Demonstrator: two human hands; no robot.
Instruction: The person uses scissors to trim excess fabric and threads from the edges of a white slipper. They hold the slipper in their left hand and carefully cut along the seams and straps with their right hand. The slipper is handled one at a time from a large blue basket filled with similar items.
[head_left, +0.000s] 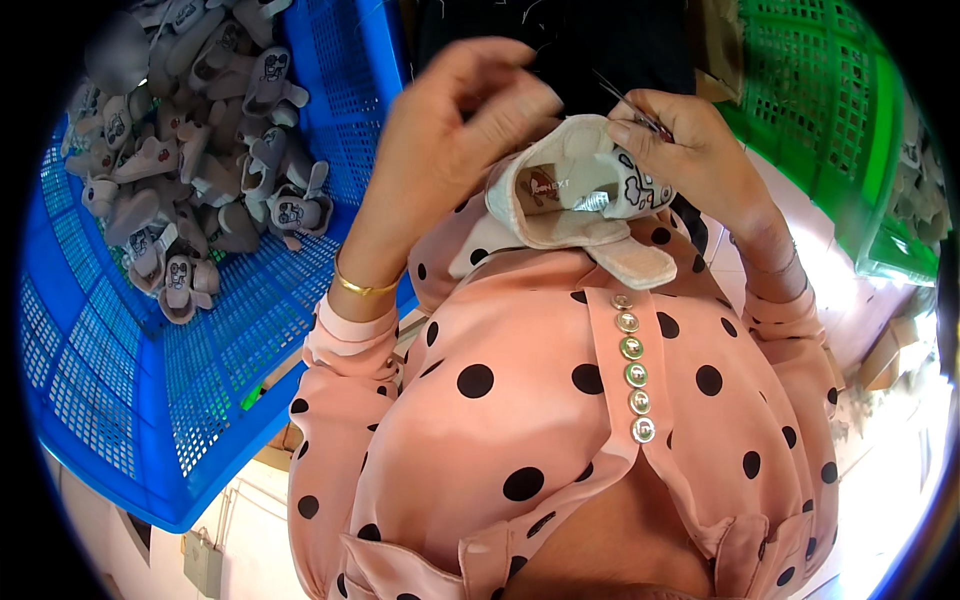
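A small pale child's shoe (628,262) is in front of my chest, its opening facing up and a loose strap hanging toward me. Black cartoon outlines mark its side. My right hand (675,140) is closed, pinching the shoe's rim between thumb and fingers. In the same hand is a thin pointed metal tool (655,127), which looks like small scissors; its two fine tips stick out past the fingers. My left hand (475,115) is raised just left of the shoe, thumb and fingers bent and smeared by motion. Whether it holds anything is unclear.
To my left, a blue plastic basket (225,400) holds a heap of similar small shoes (180,155). A green plastic basket (815,130) stands at the right, with more pale items (920,190) beyond its edge. Cardboard (885,355) lies at the lower right.
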